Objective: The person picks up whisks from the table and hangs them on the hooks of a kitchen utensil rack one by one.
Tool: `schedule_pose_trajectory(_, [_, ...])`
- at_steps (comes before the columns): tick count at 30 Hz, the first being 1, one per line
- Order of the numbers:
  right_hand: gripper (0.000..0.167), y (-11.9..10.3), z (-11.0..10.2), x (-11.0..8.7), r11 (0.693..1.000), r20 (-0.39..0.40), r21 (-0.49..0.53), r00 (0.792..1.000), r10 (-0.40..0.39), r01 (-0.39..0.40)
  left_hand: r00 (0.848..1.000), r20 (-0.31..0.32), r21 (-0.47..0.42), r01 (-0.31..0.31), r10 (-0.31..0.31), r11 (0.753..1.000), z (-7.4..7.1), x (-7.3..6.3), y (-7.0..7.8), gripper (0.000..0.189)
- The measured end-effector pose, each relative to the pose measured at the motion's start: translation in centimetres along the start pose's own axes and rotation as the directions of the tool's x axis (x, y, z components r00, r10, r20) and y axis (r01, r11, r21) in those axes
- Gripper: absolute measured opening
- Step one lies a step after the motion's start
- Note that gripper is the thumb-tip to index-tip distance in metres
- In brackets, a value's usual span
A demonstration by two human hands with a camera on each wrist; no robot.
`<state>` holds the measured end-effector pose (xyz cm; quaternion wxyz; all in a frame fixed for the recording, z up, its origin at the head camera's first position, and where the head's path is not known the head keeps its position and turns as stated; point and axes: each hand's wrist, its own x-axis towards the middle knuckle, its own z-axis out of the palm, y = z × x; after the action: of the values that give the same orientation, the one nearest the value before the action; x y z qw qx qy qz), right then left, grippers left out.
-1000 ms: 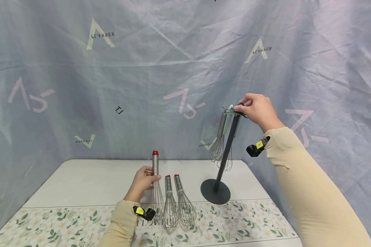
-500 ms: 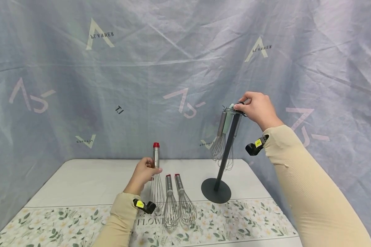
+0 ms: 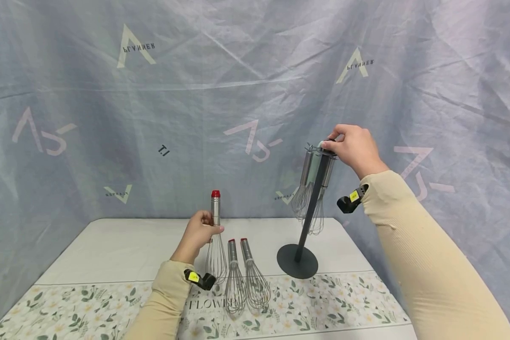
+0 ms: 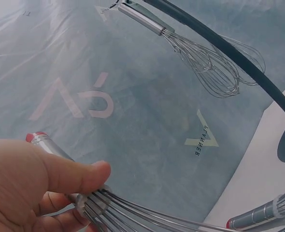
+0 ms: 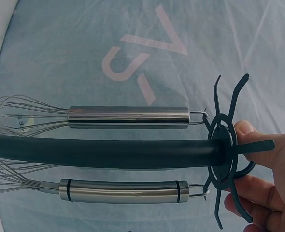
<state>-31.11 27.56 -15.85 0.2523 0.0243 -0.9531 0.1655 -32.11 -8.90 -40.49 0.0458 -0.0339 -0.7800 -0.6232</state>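
Against a blue-grey curtain (image 3: 187, 104), the hanging looks part done: several whisks (image 5: 128, 117) dangle from the rack (image 3: 311, 208), its top pinched by the right hand (image 3: 357, 147), while the left hand (image 3: 197, 236) grips a red-capped whisk (image 3: 215, 206) over the table (image 3: 123, 250) where two loose whisks (image 3: 232, 252) lie.

Probably a curtained-off staging corner, the room beyond being hidden: a creased blue-grey cloth (image 3: 195, 108) printed "PLANNER" hangs behind and beside a white tabletop (image 3: 131, 243) crossed by a flowered strip (image 3: 110, 307)
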Motion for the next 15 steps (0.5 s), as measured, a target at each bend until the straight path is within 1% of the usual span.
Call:
schedule_pose_trajectory(7, [0.033,0.08,0.00,0.03,1.000,-0.008,-0.010,1.000,-0.009,0.009,1.000,-0.008,0.015,-0.013,0.013,1.000,0.16,0.03,0.08,0.036])
schedule_pose_trajectory(15, [0.033,0.17,0.11,-0.01,1.000,-0.011,-0.005,1.000,-0.013,0.013,1.000,-0.015,0.011,-0.018,0.018,1.000,0.37,0.14,0.05,0.034])
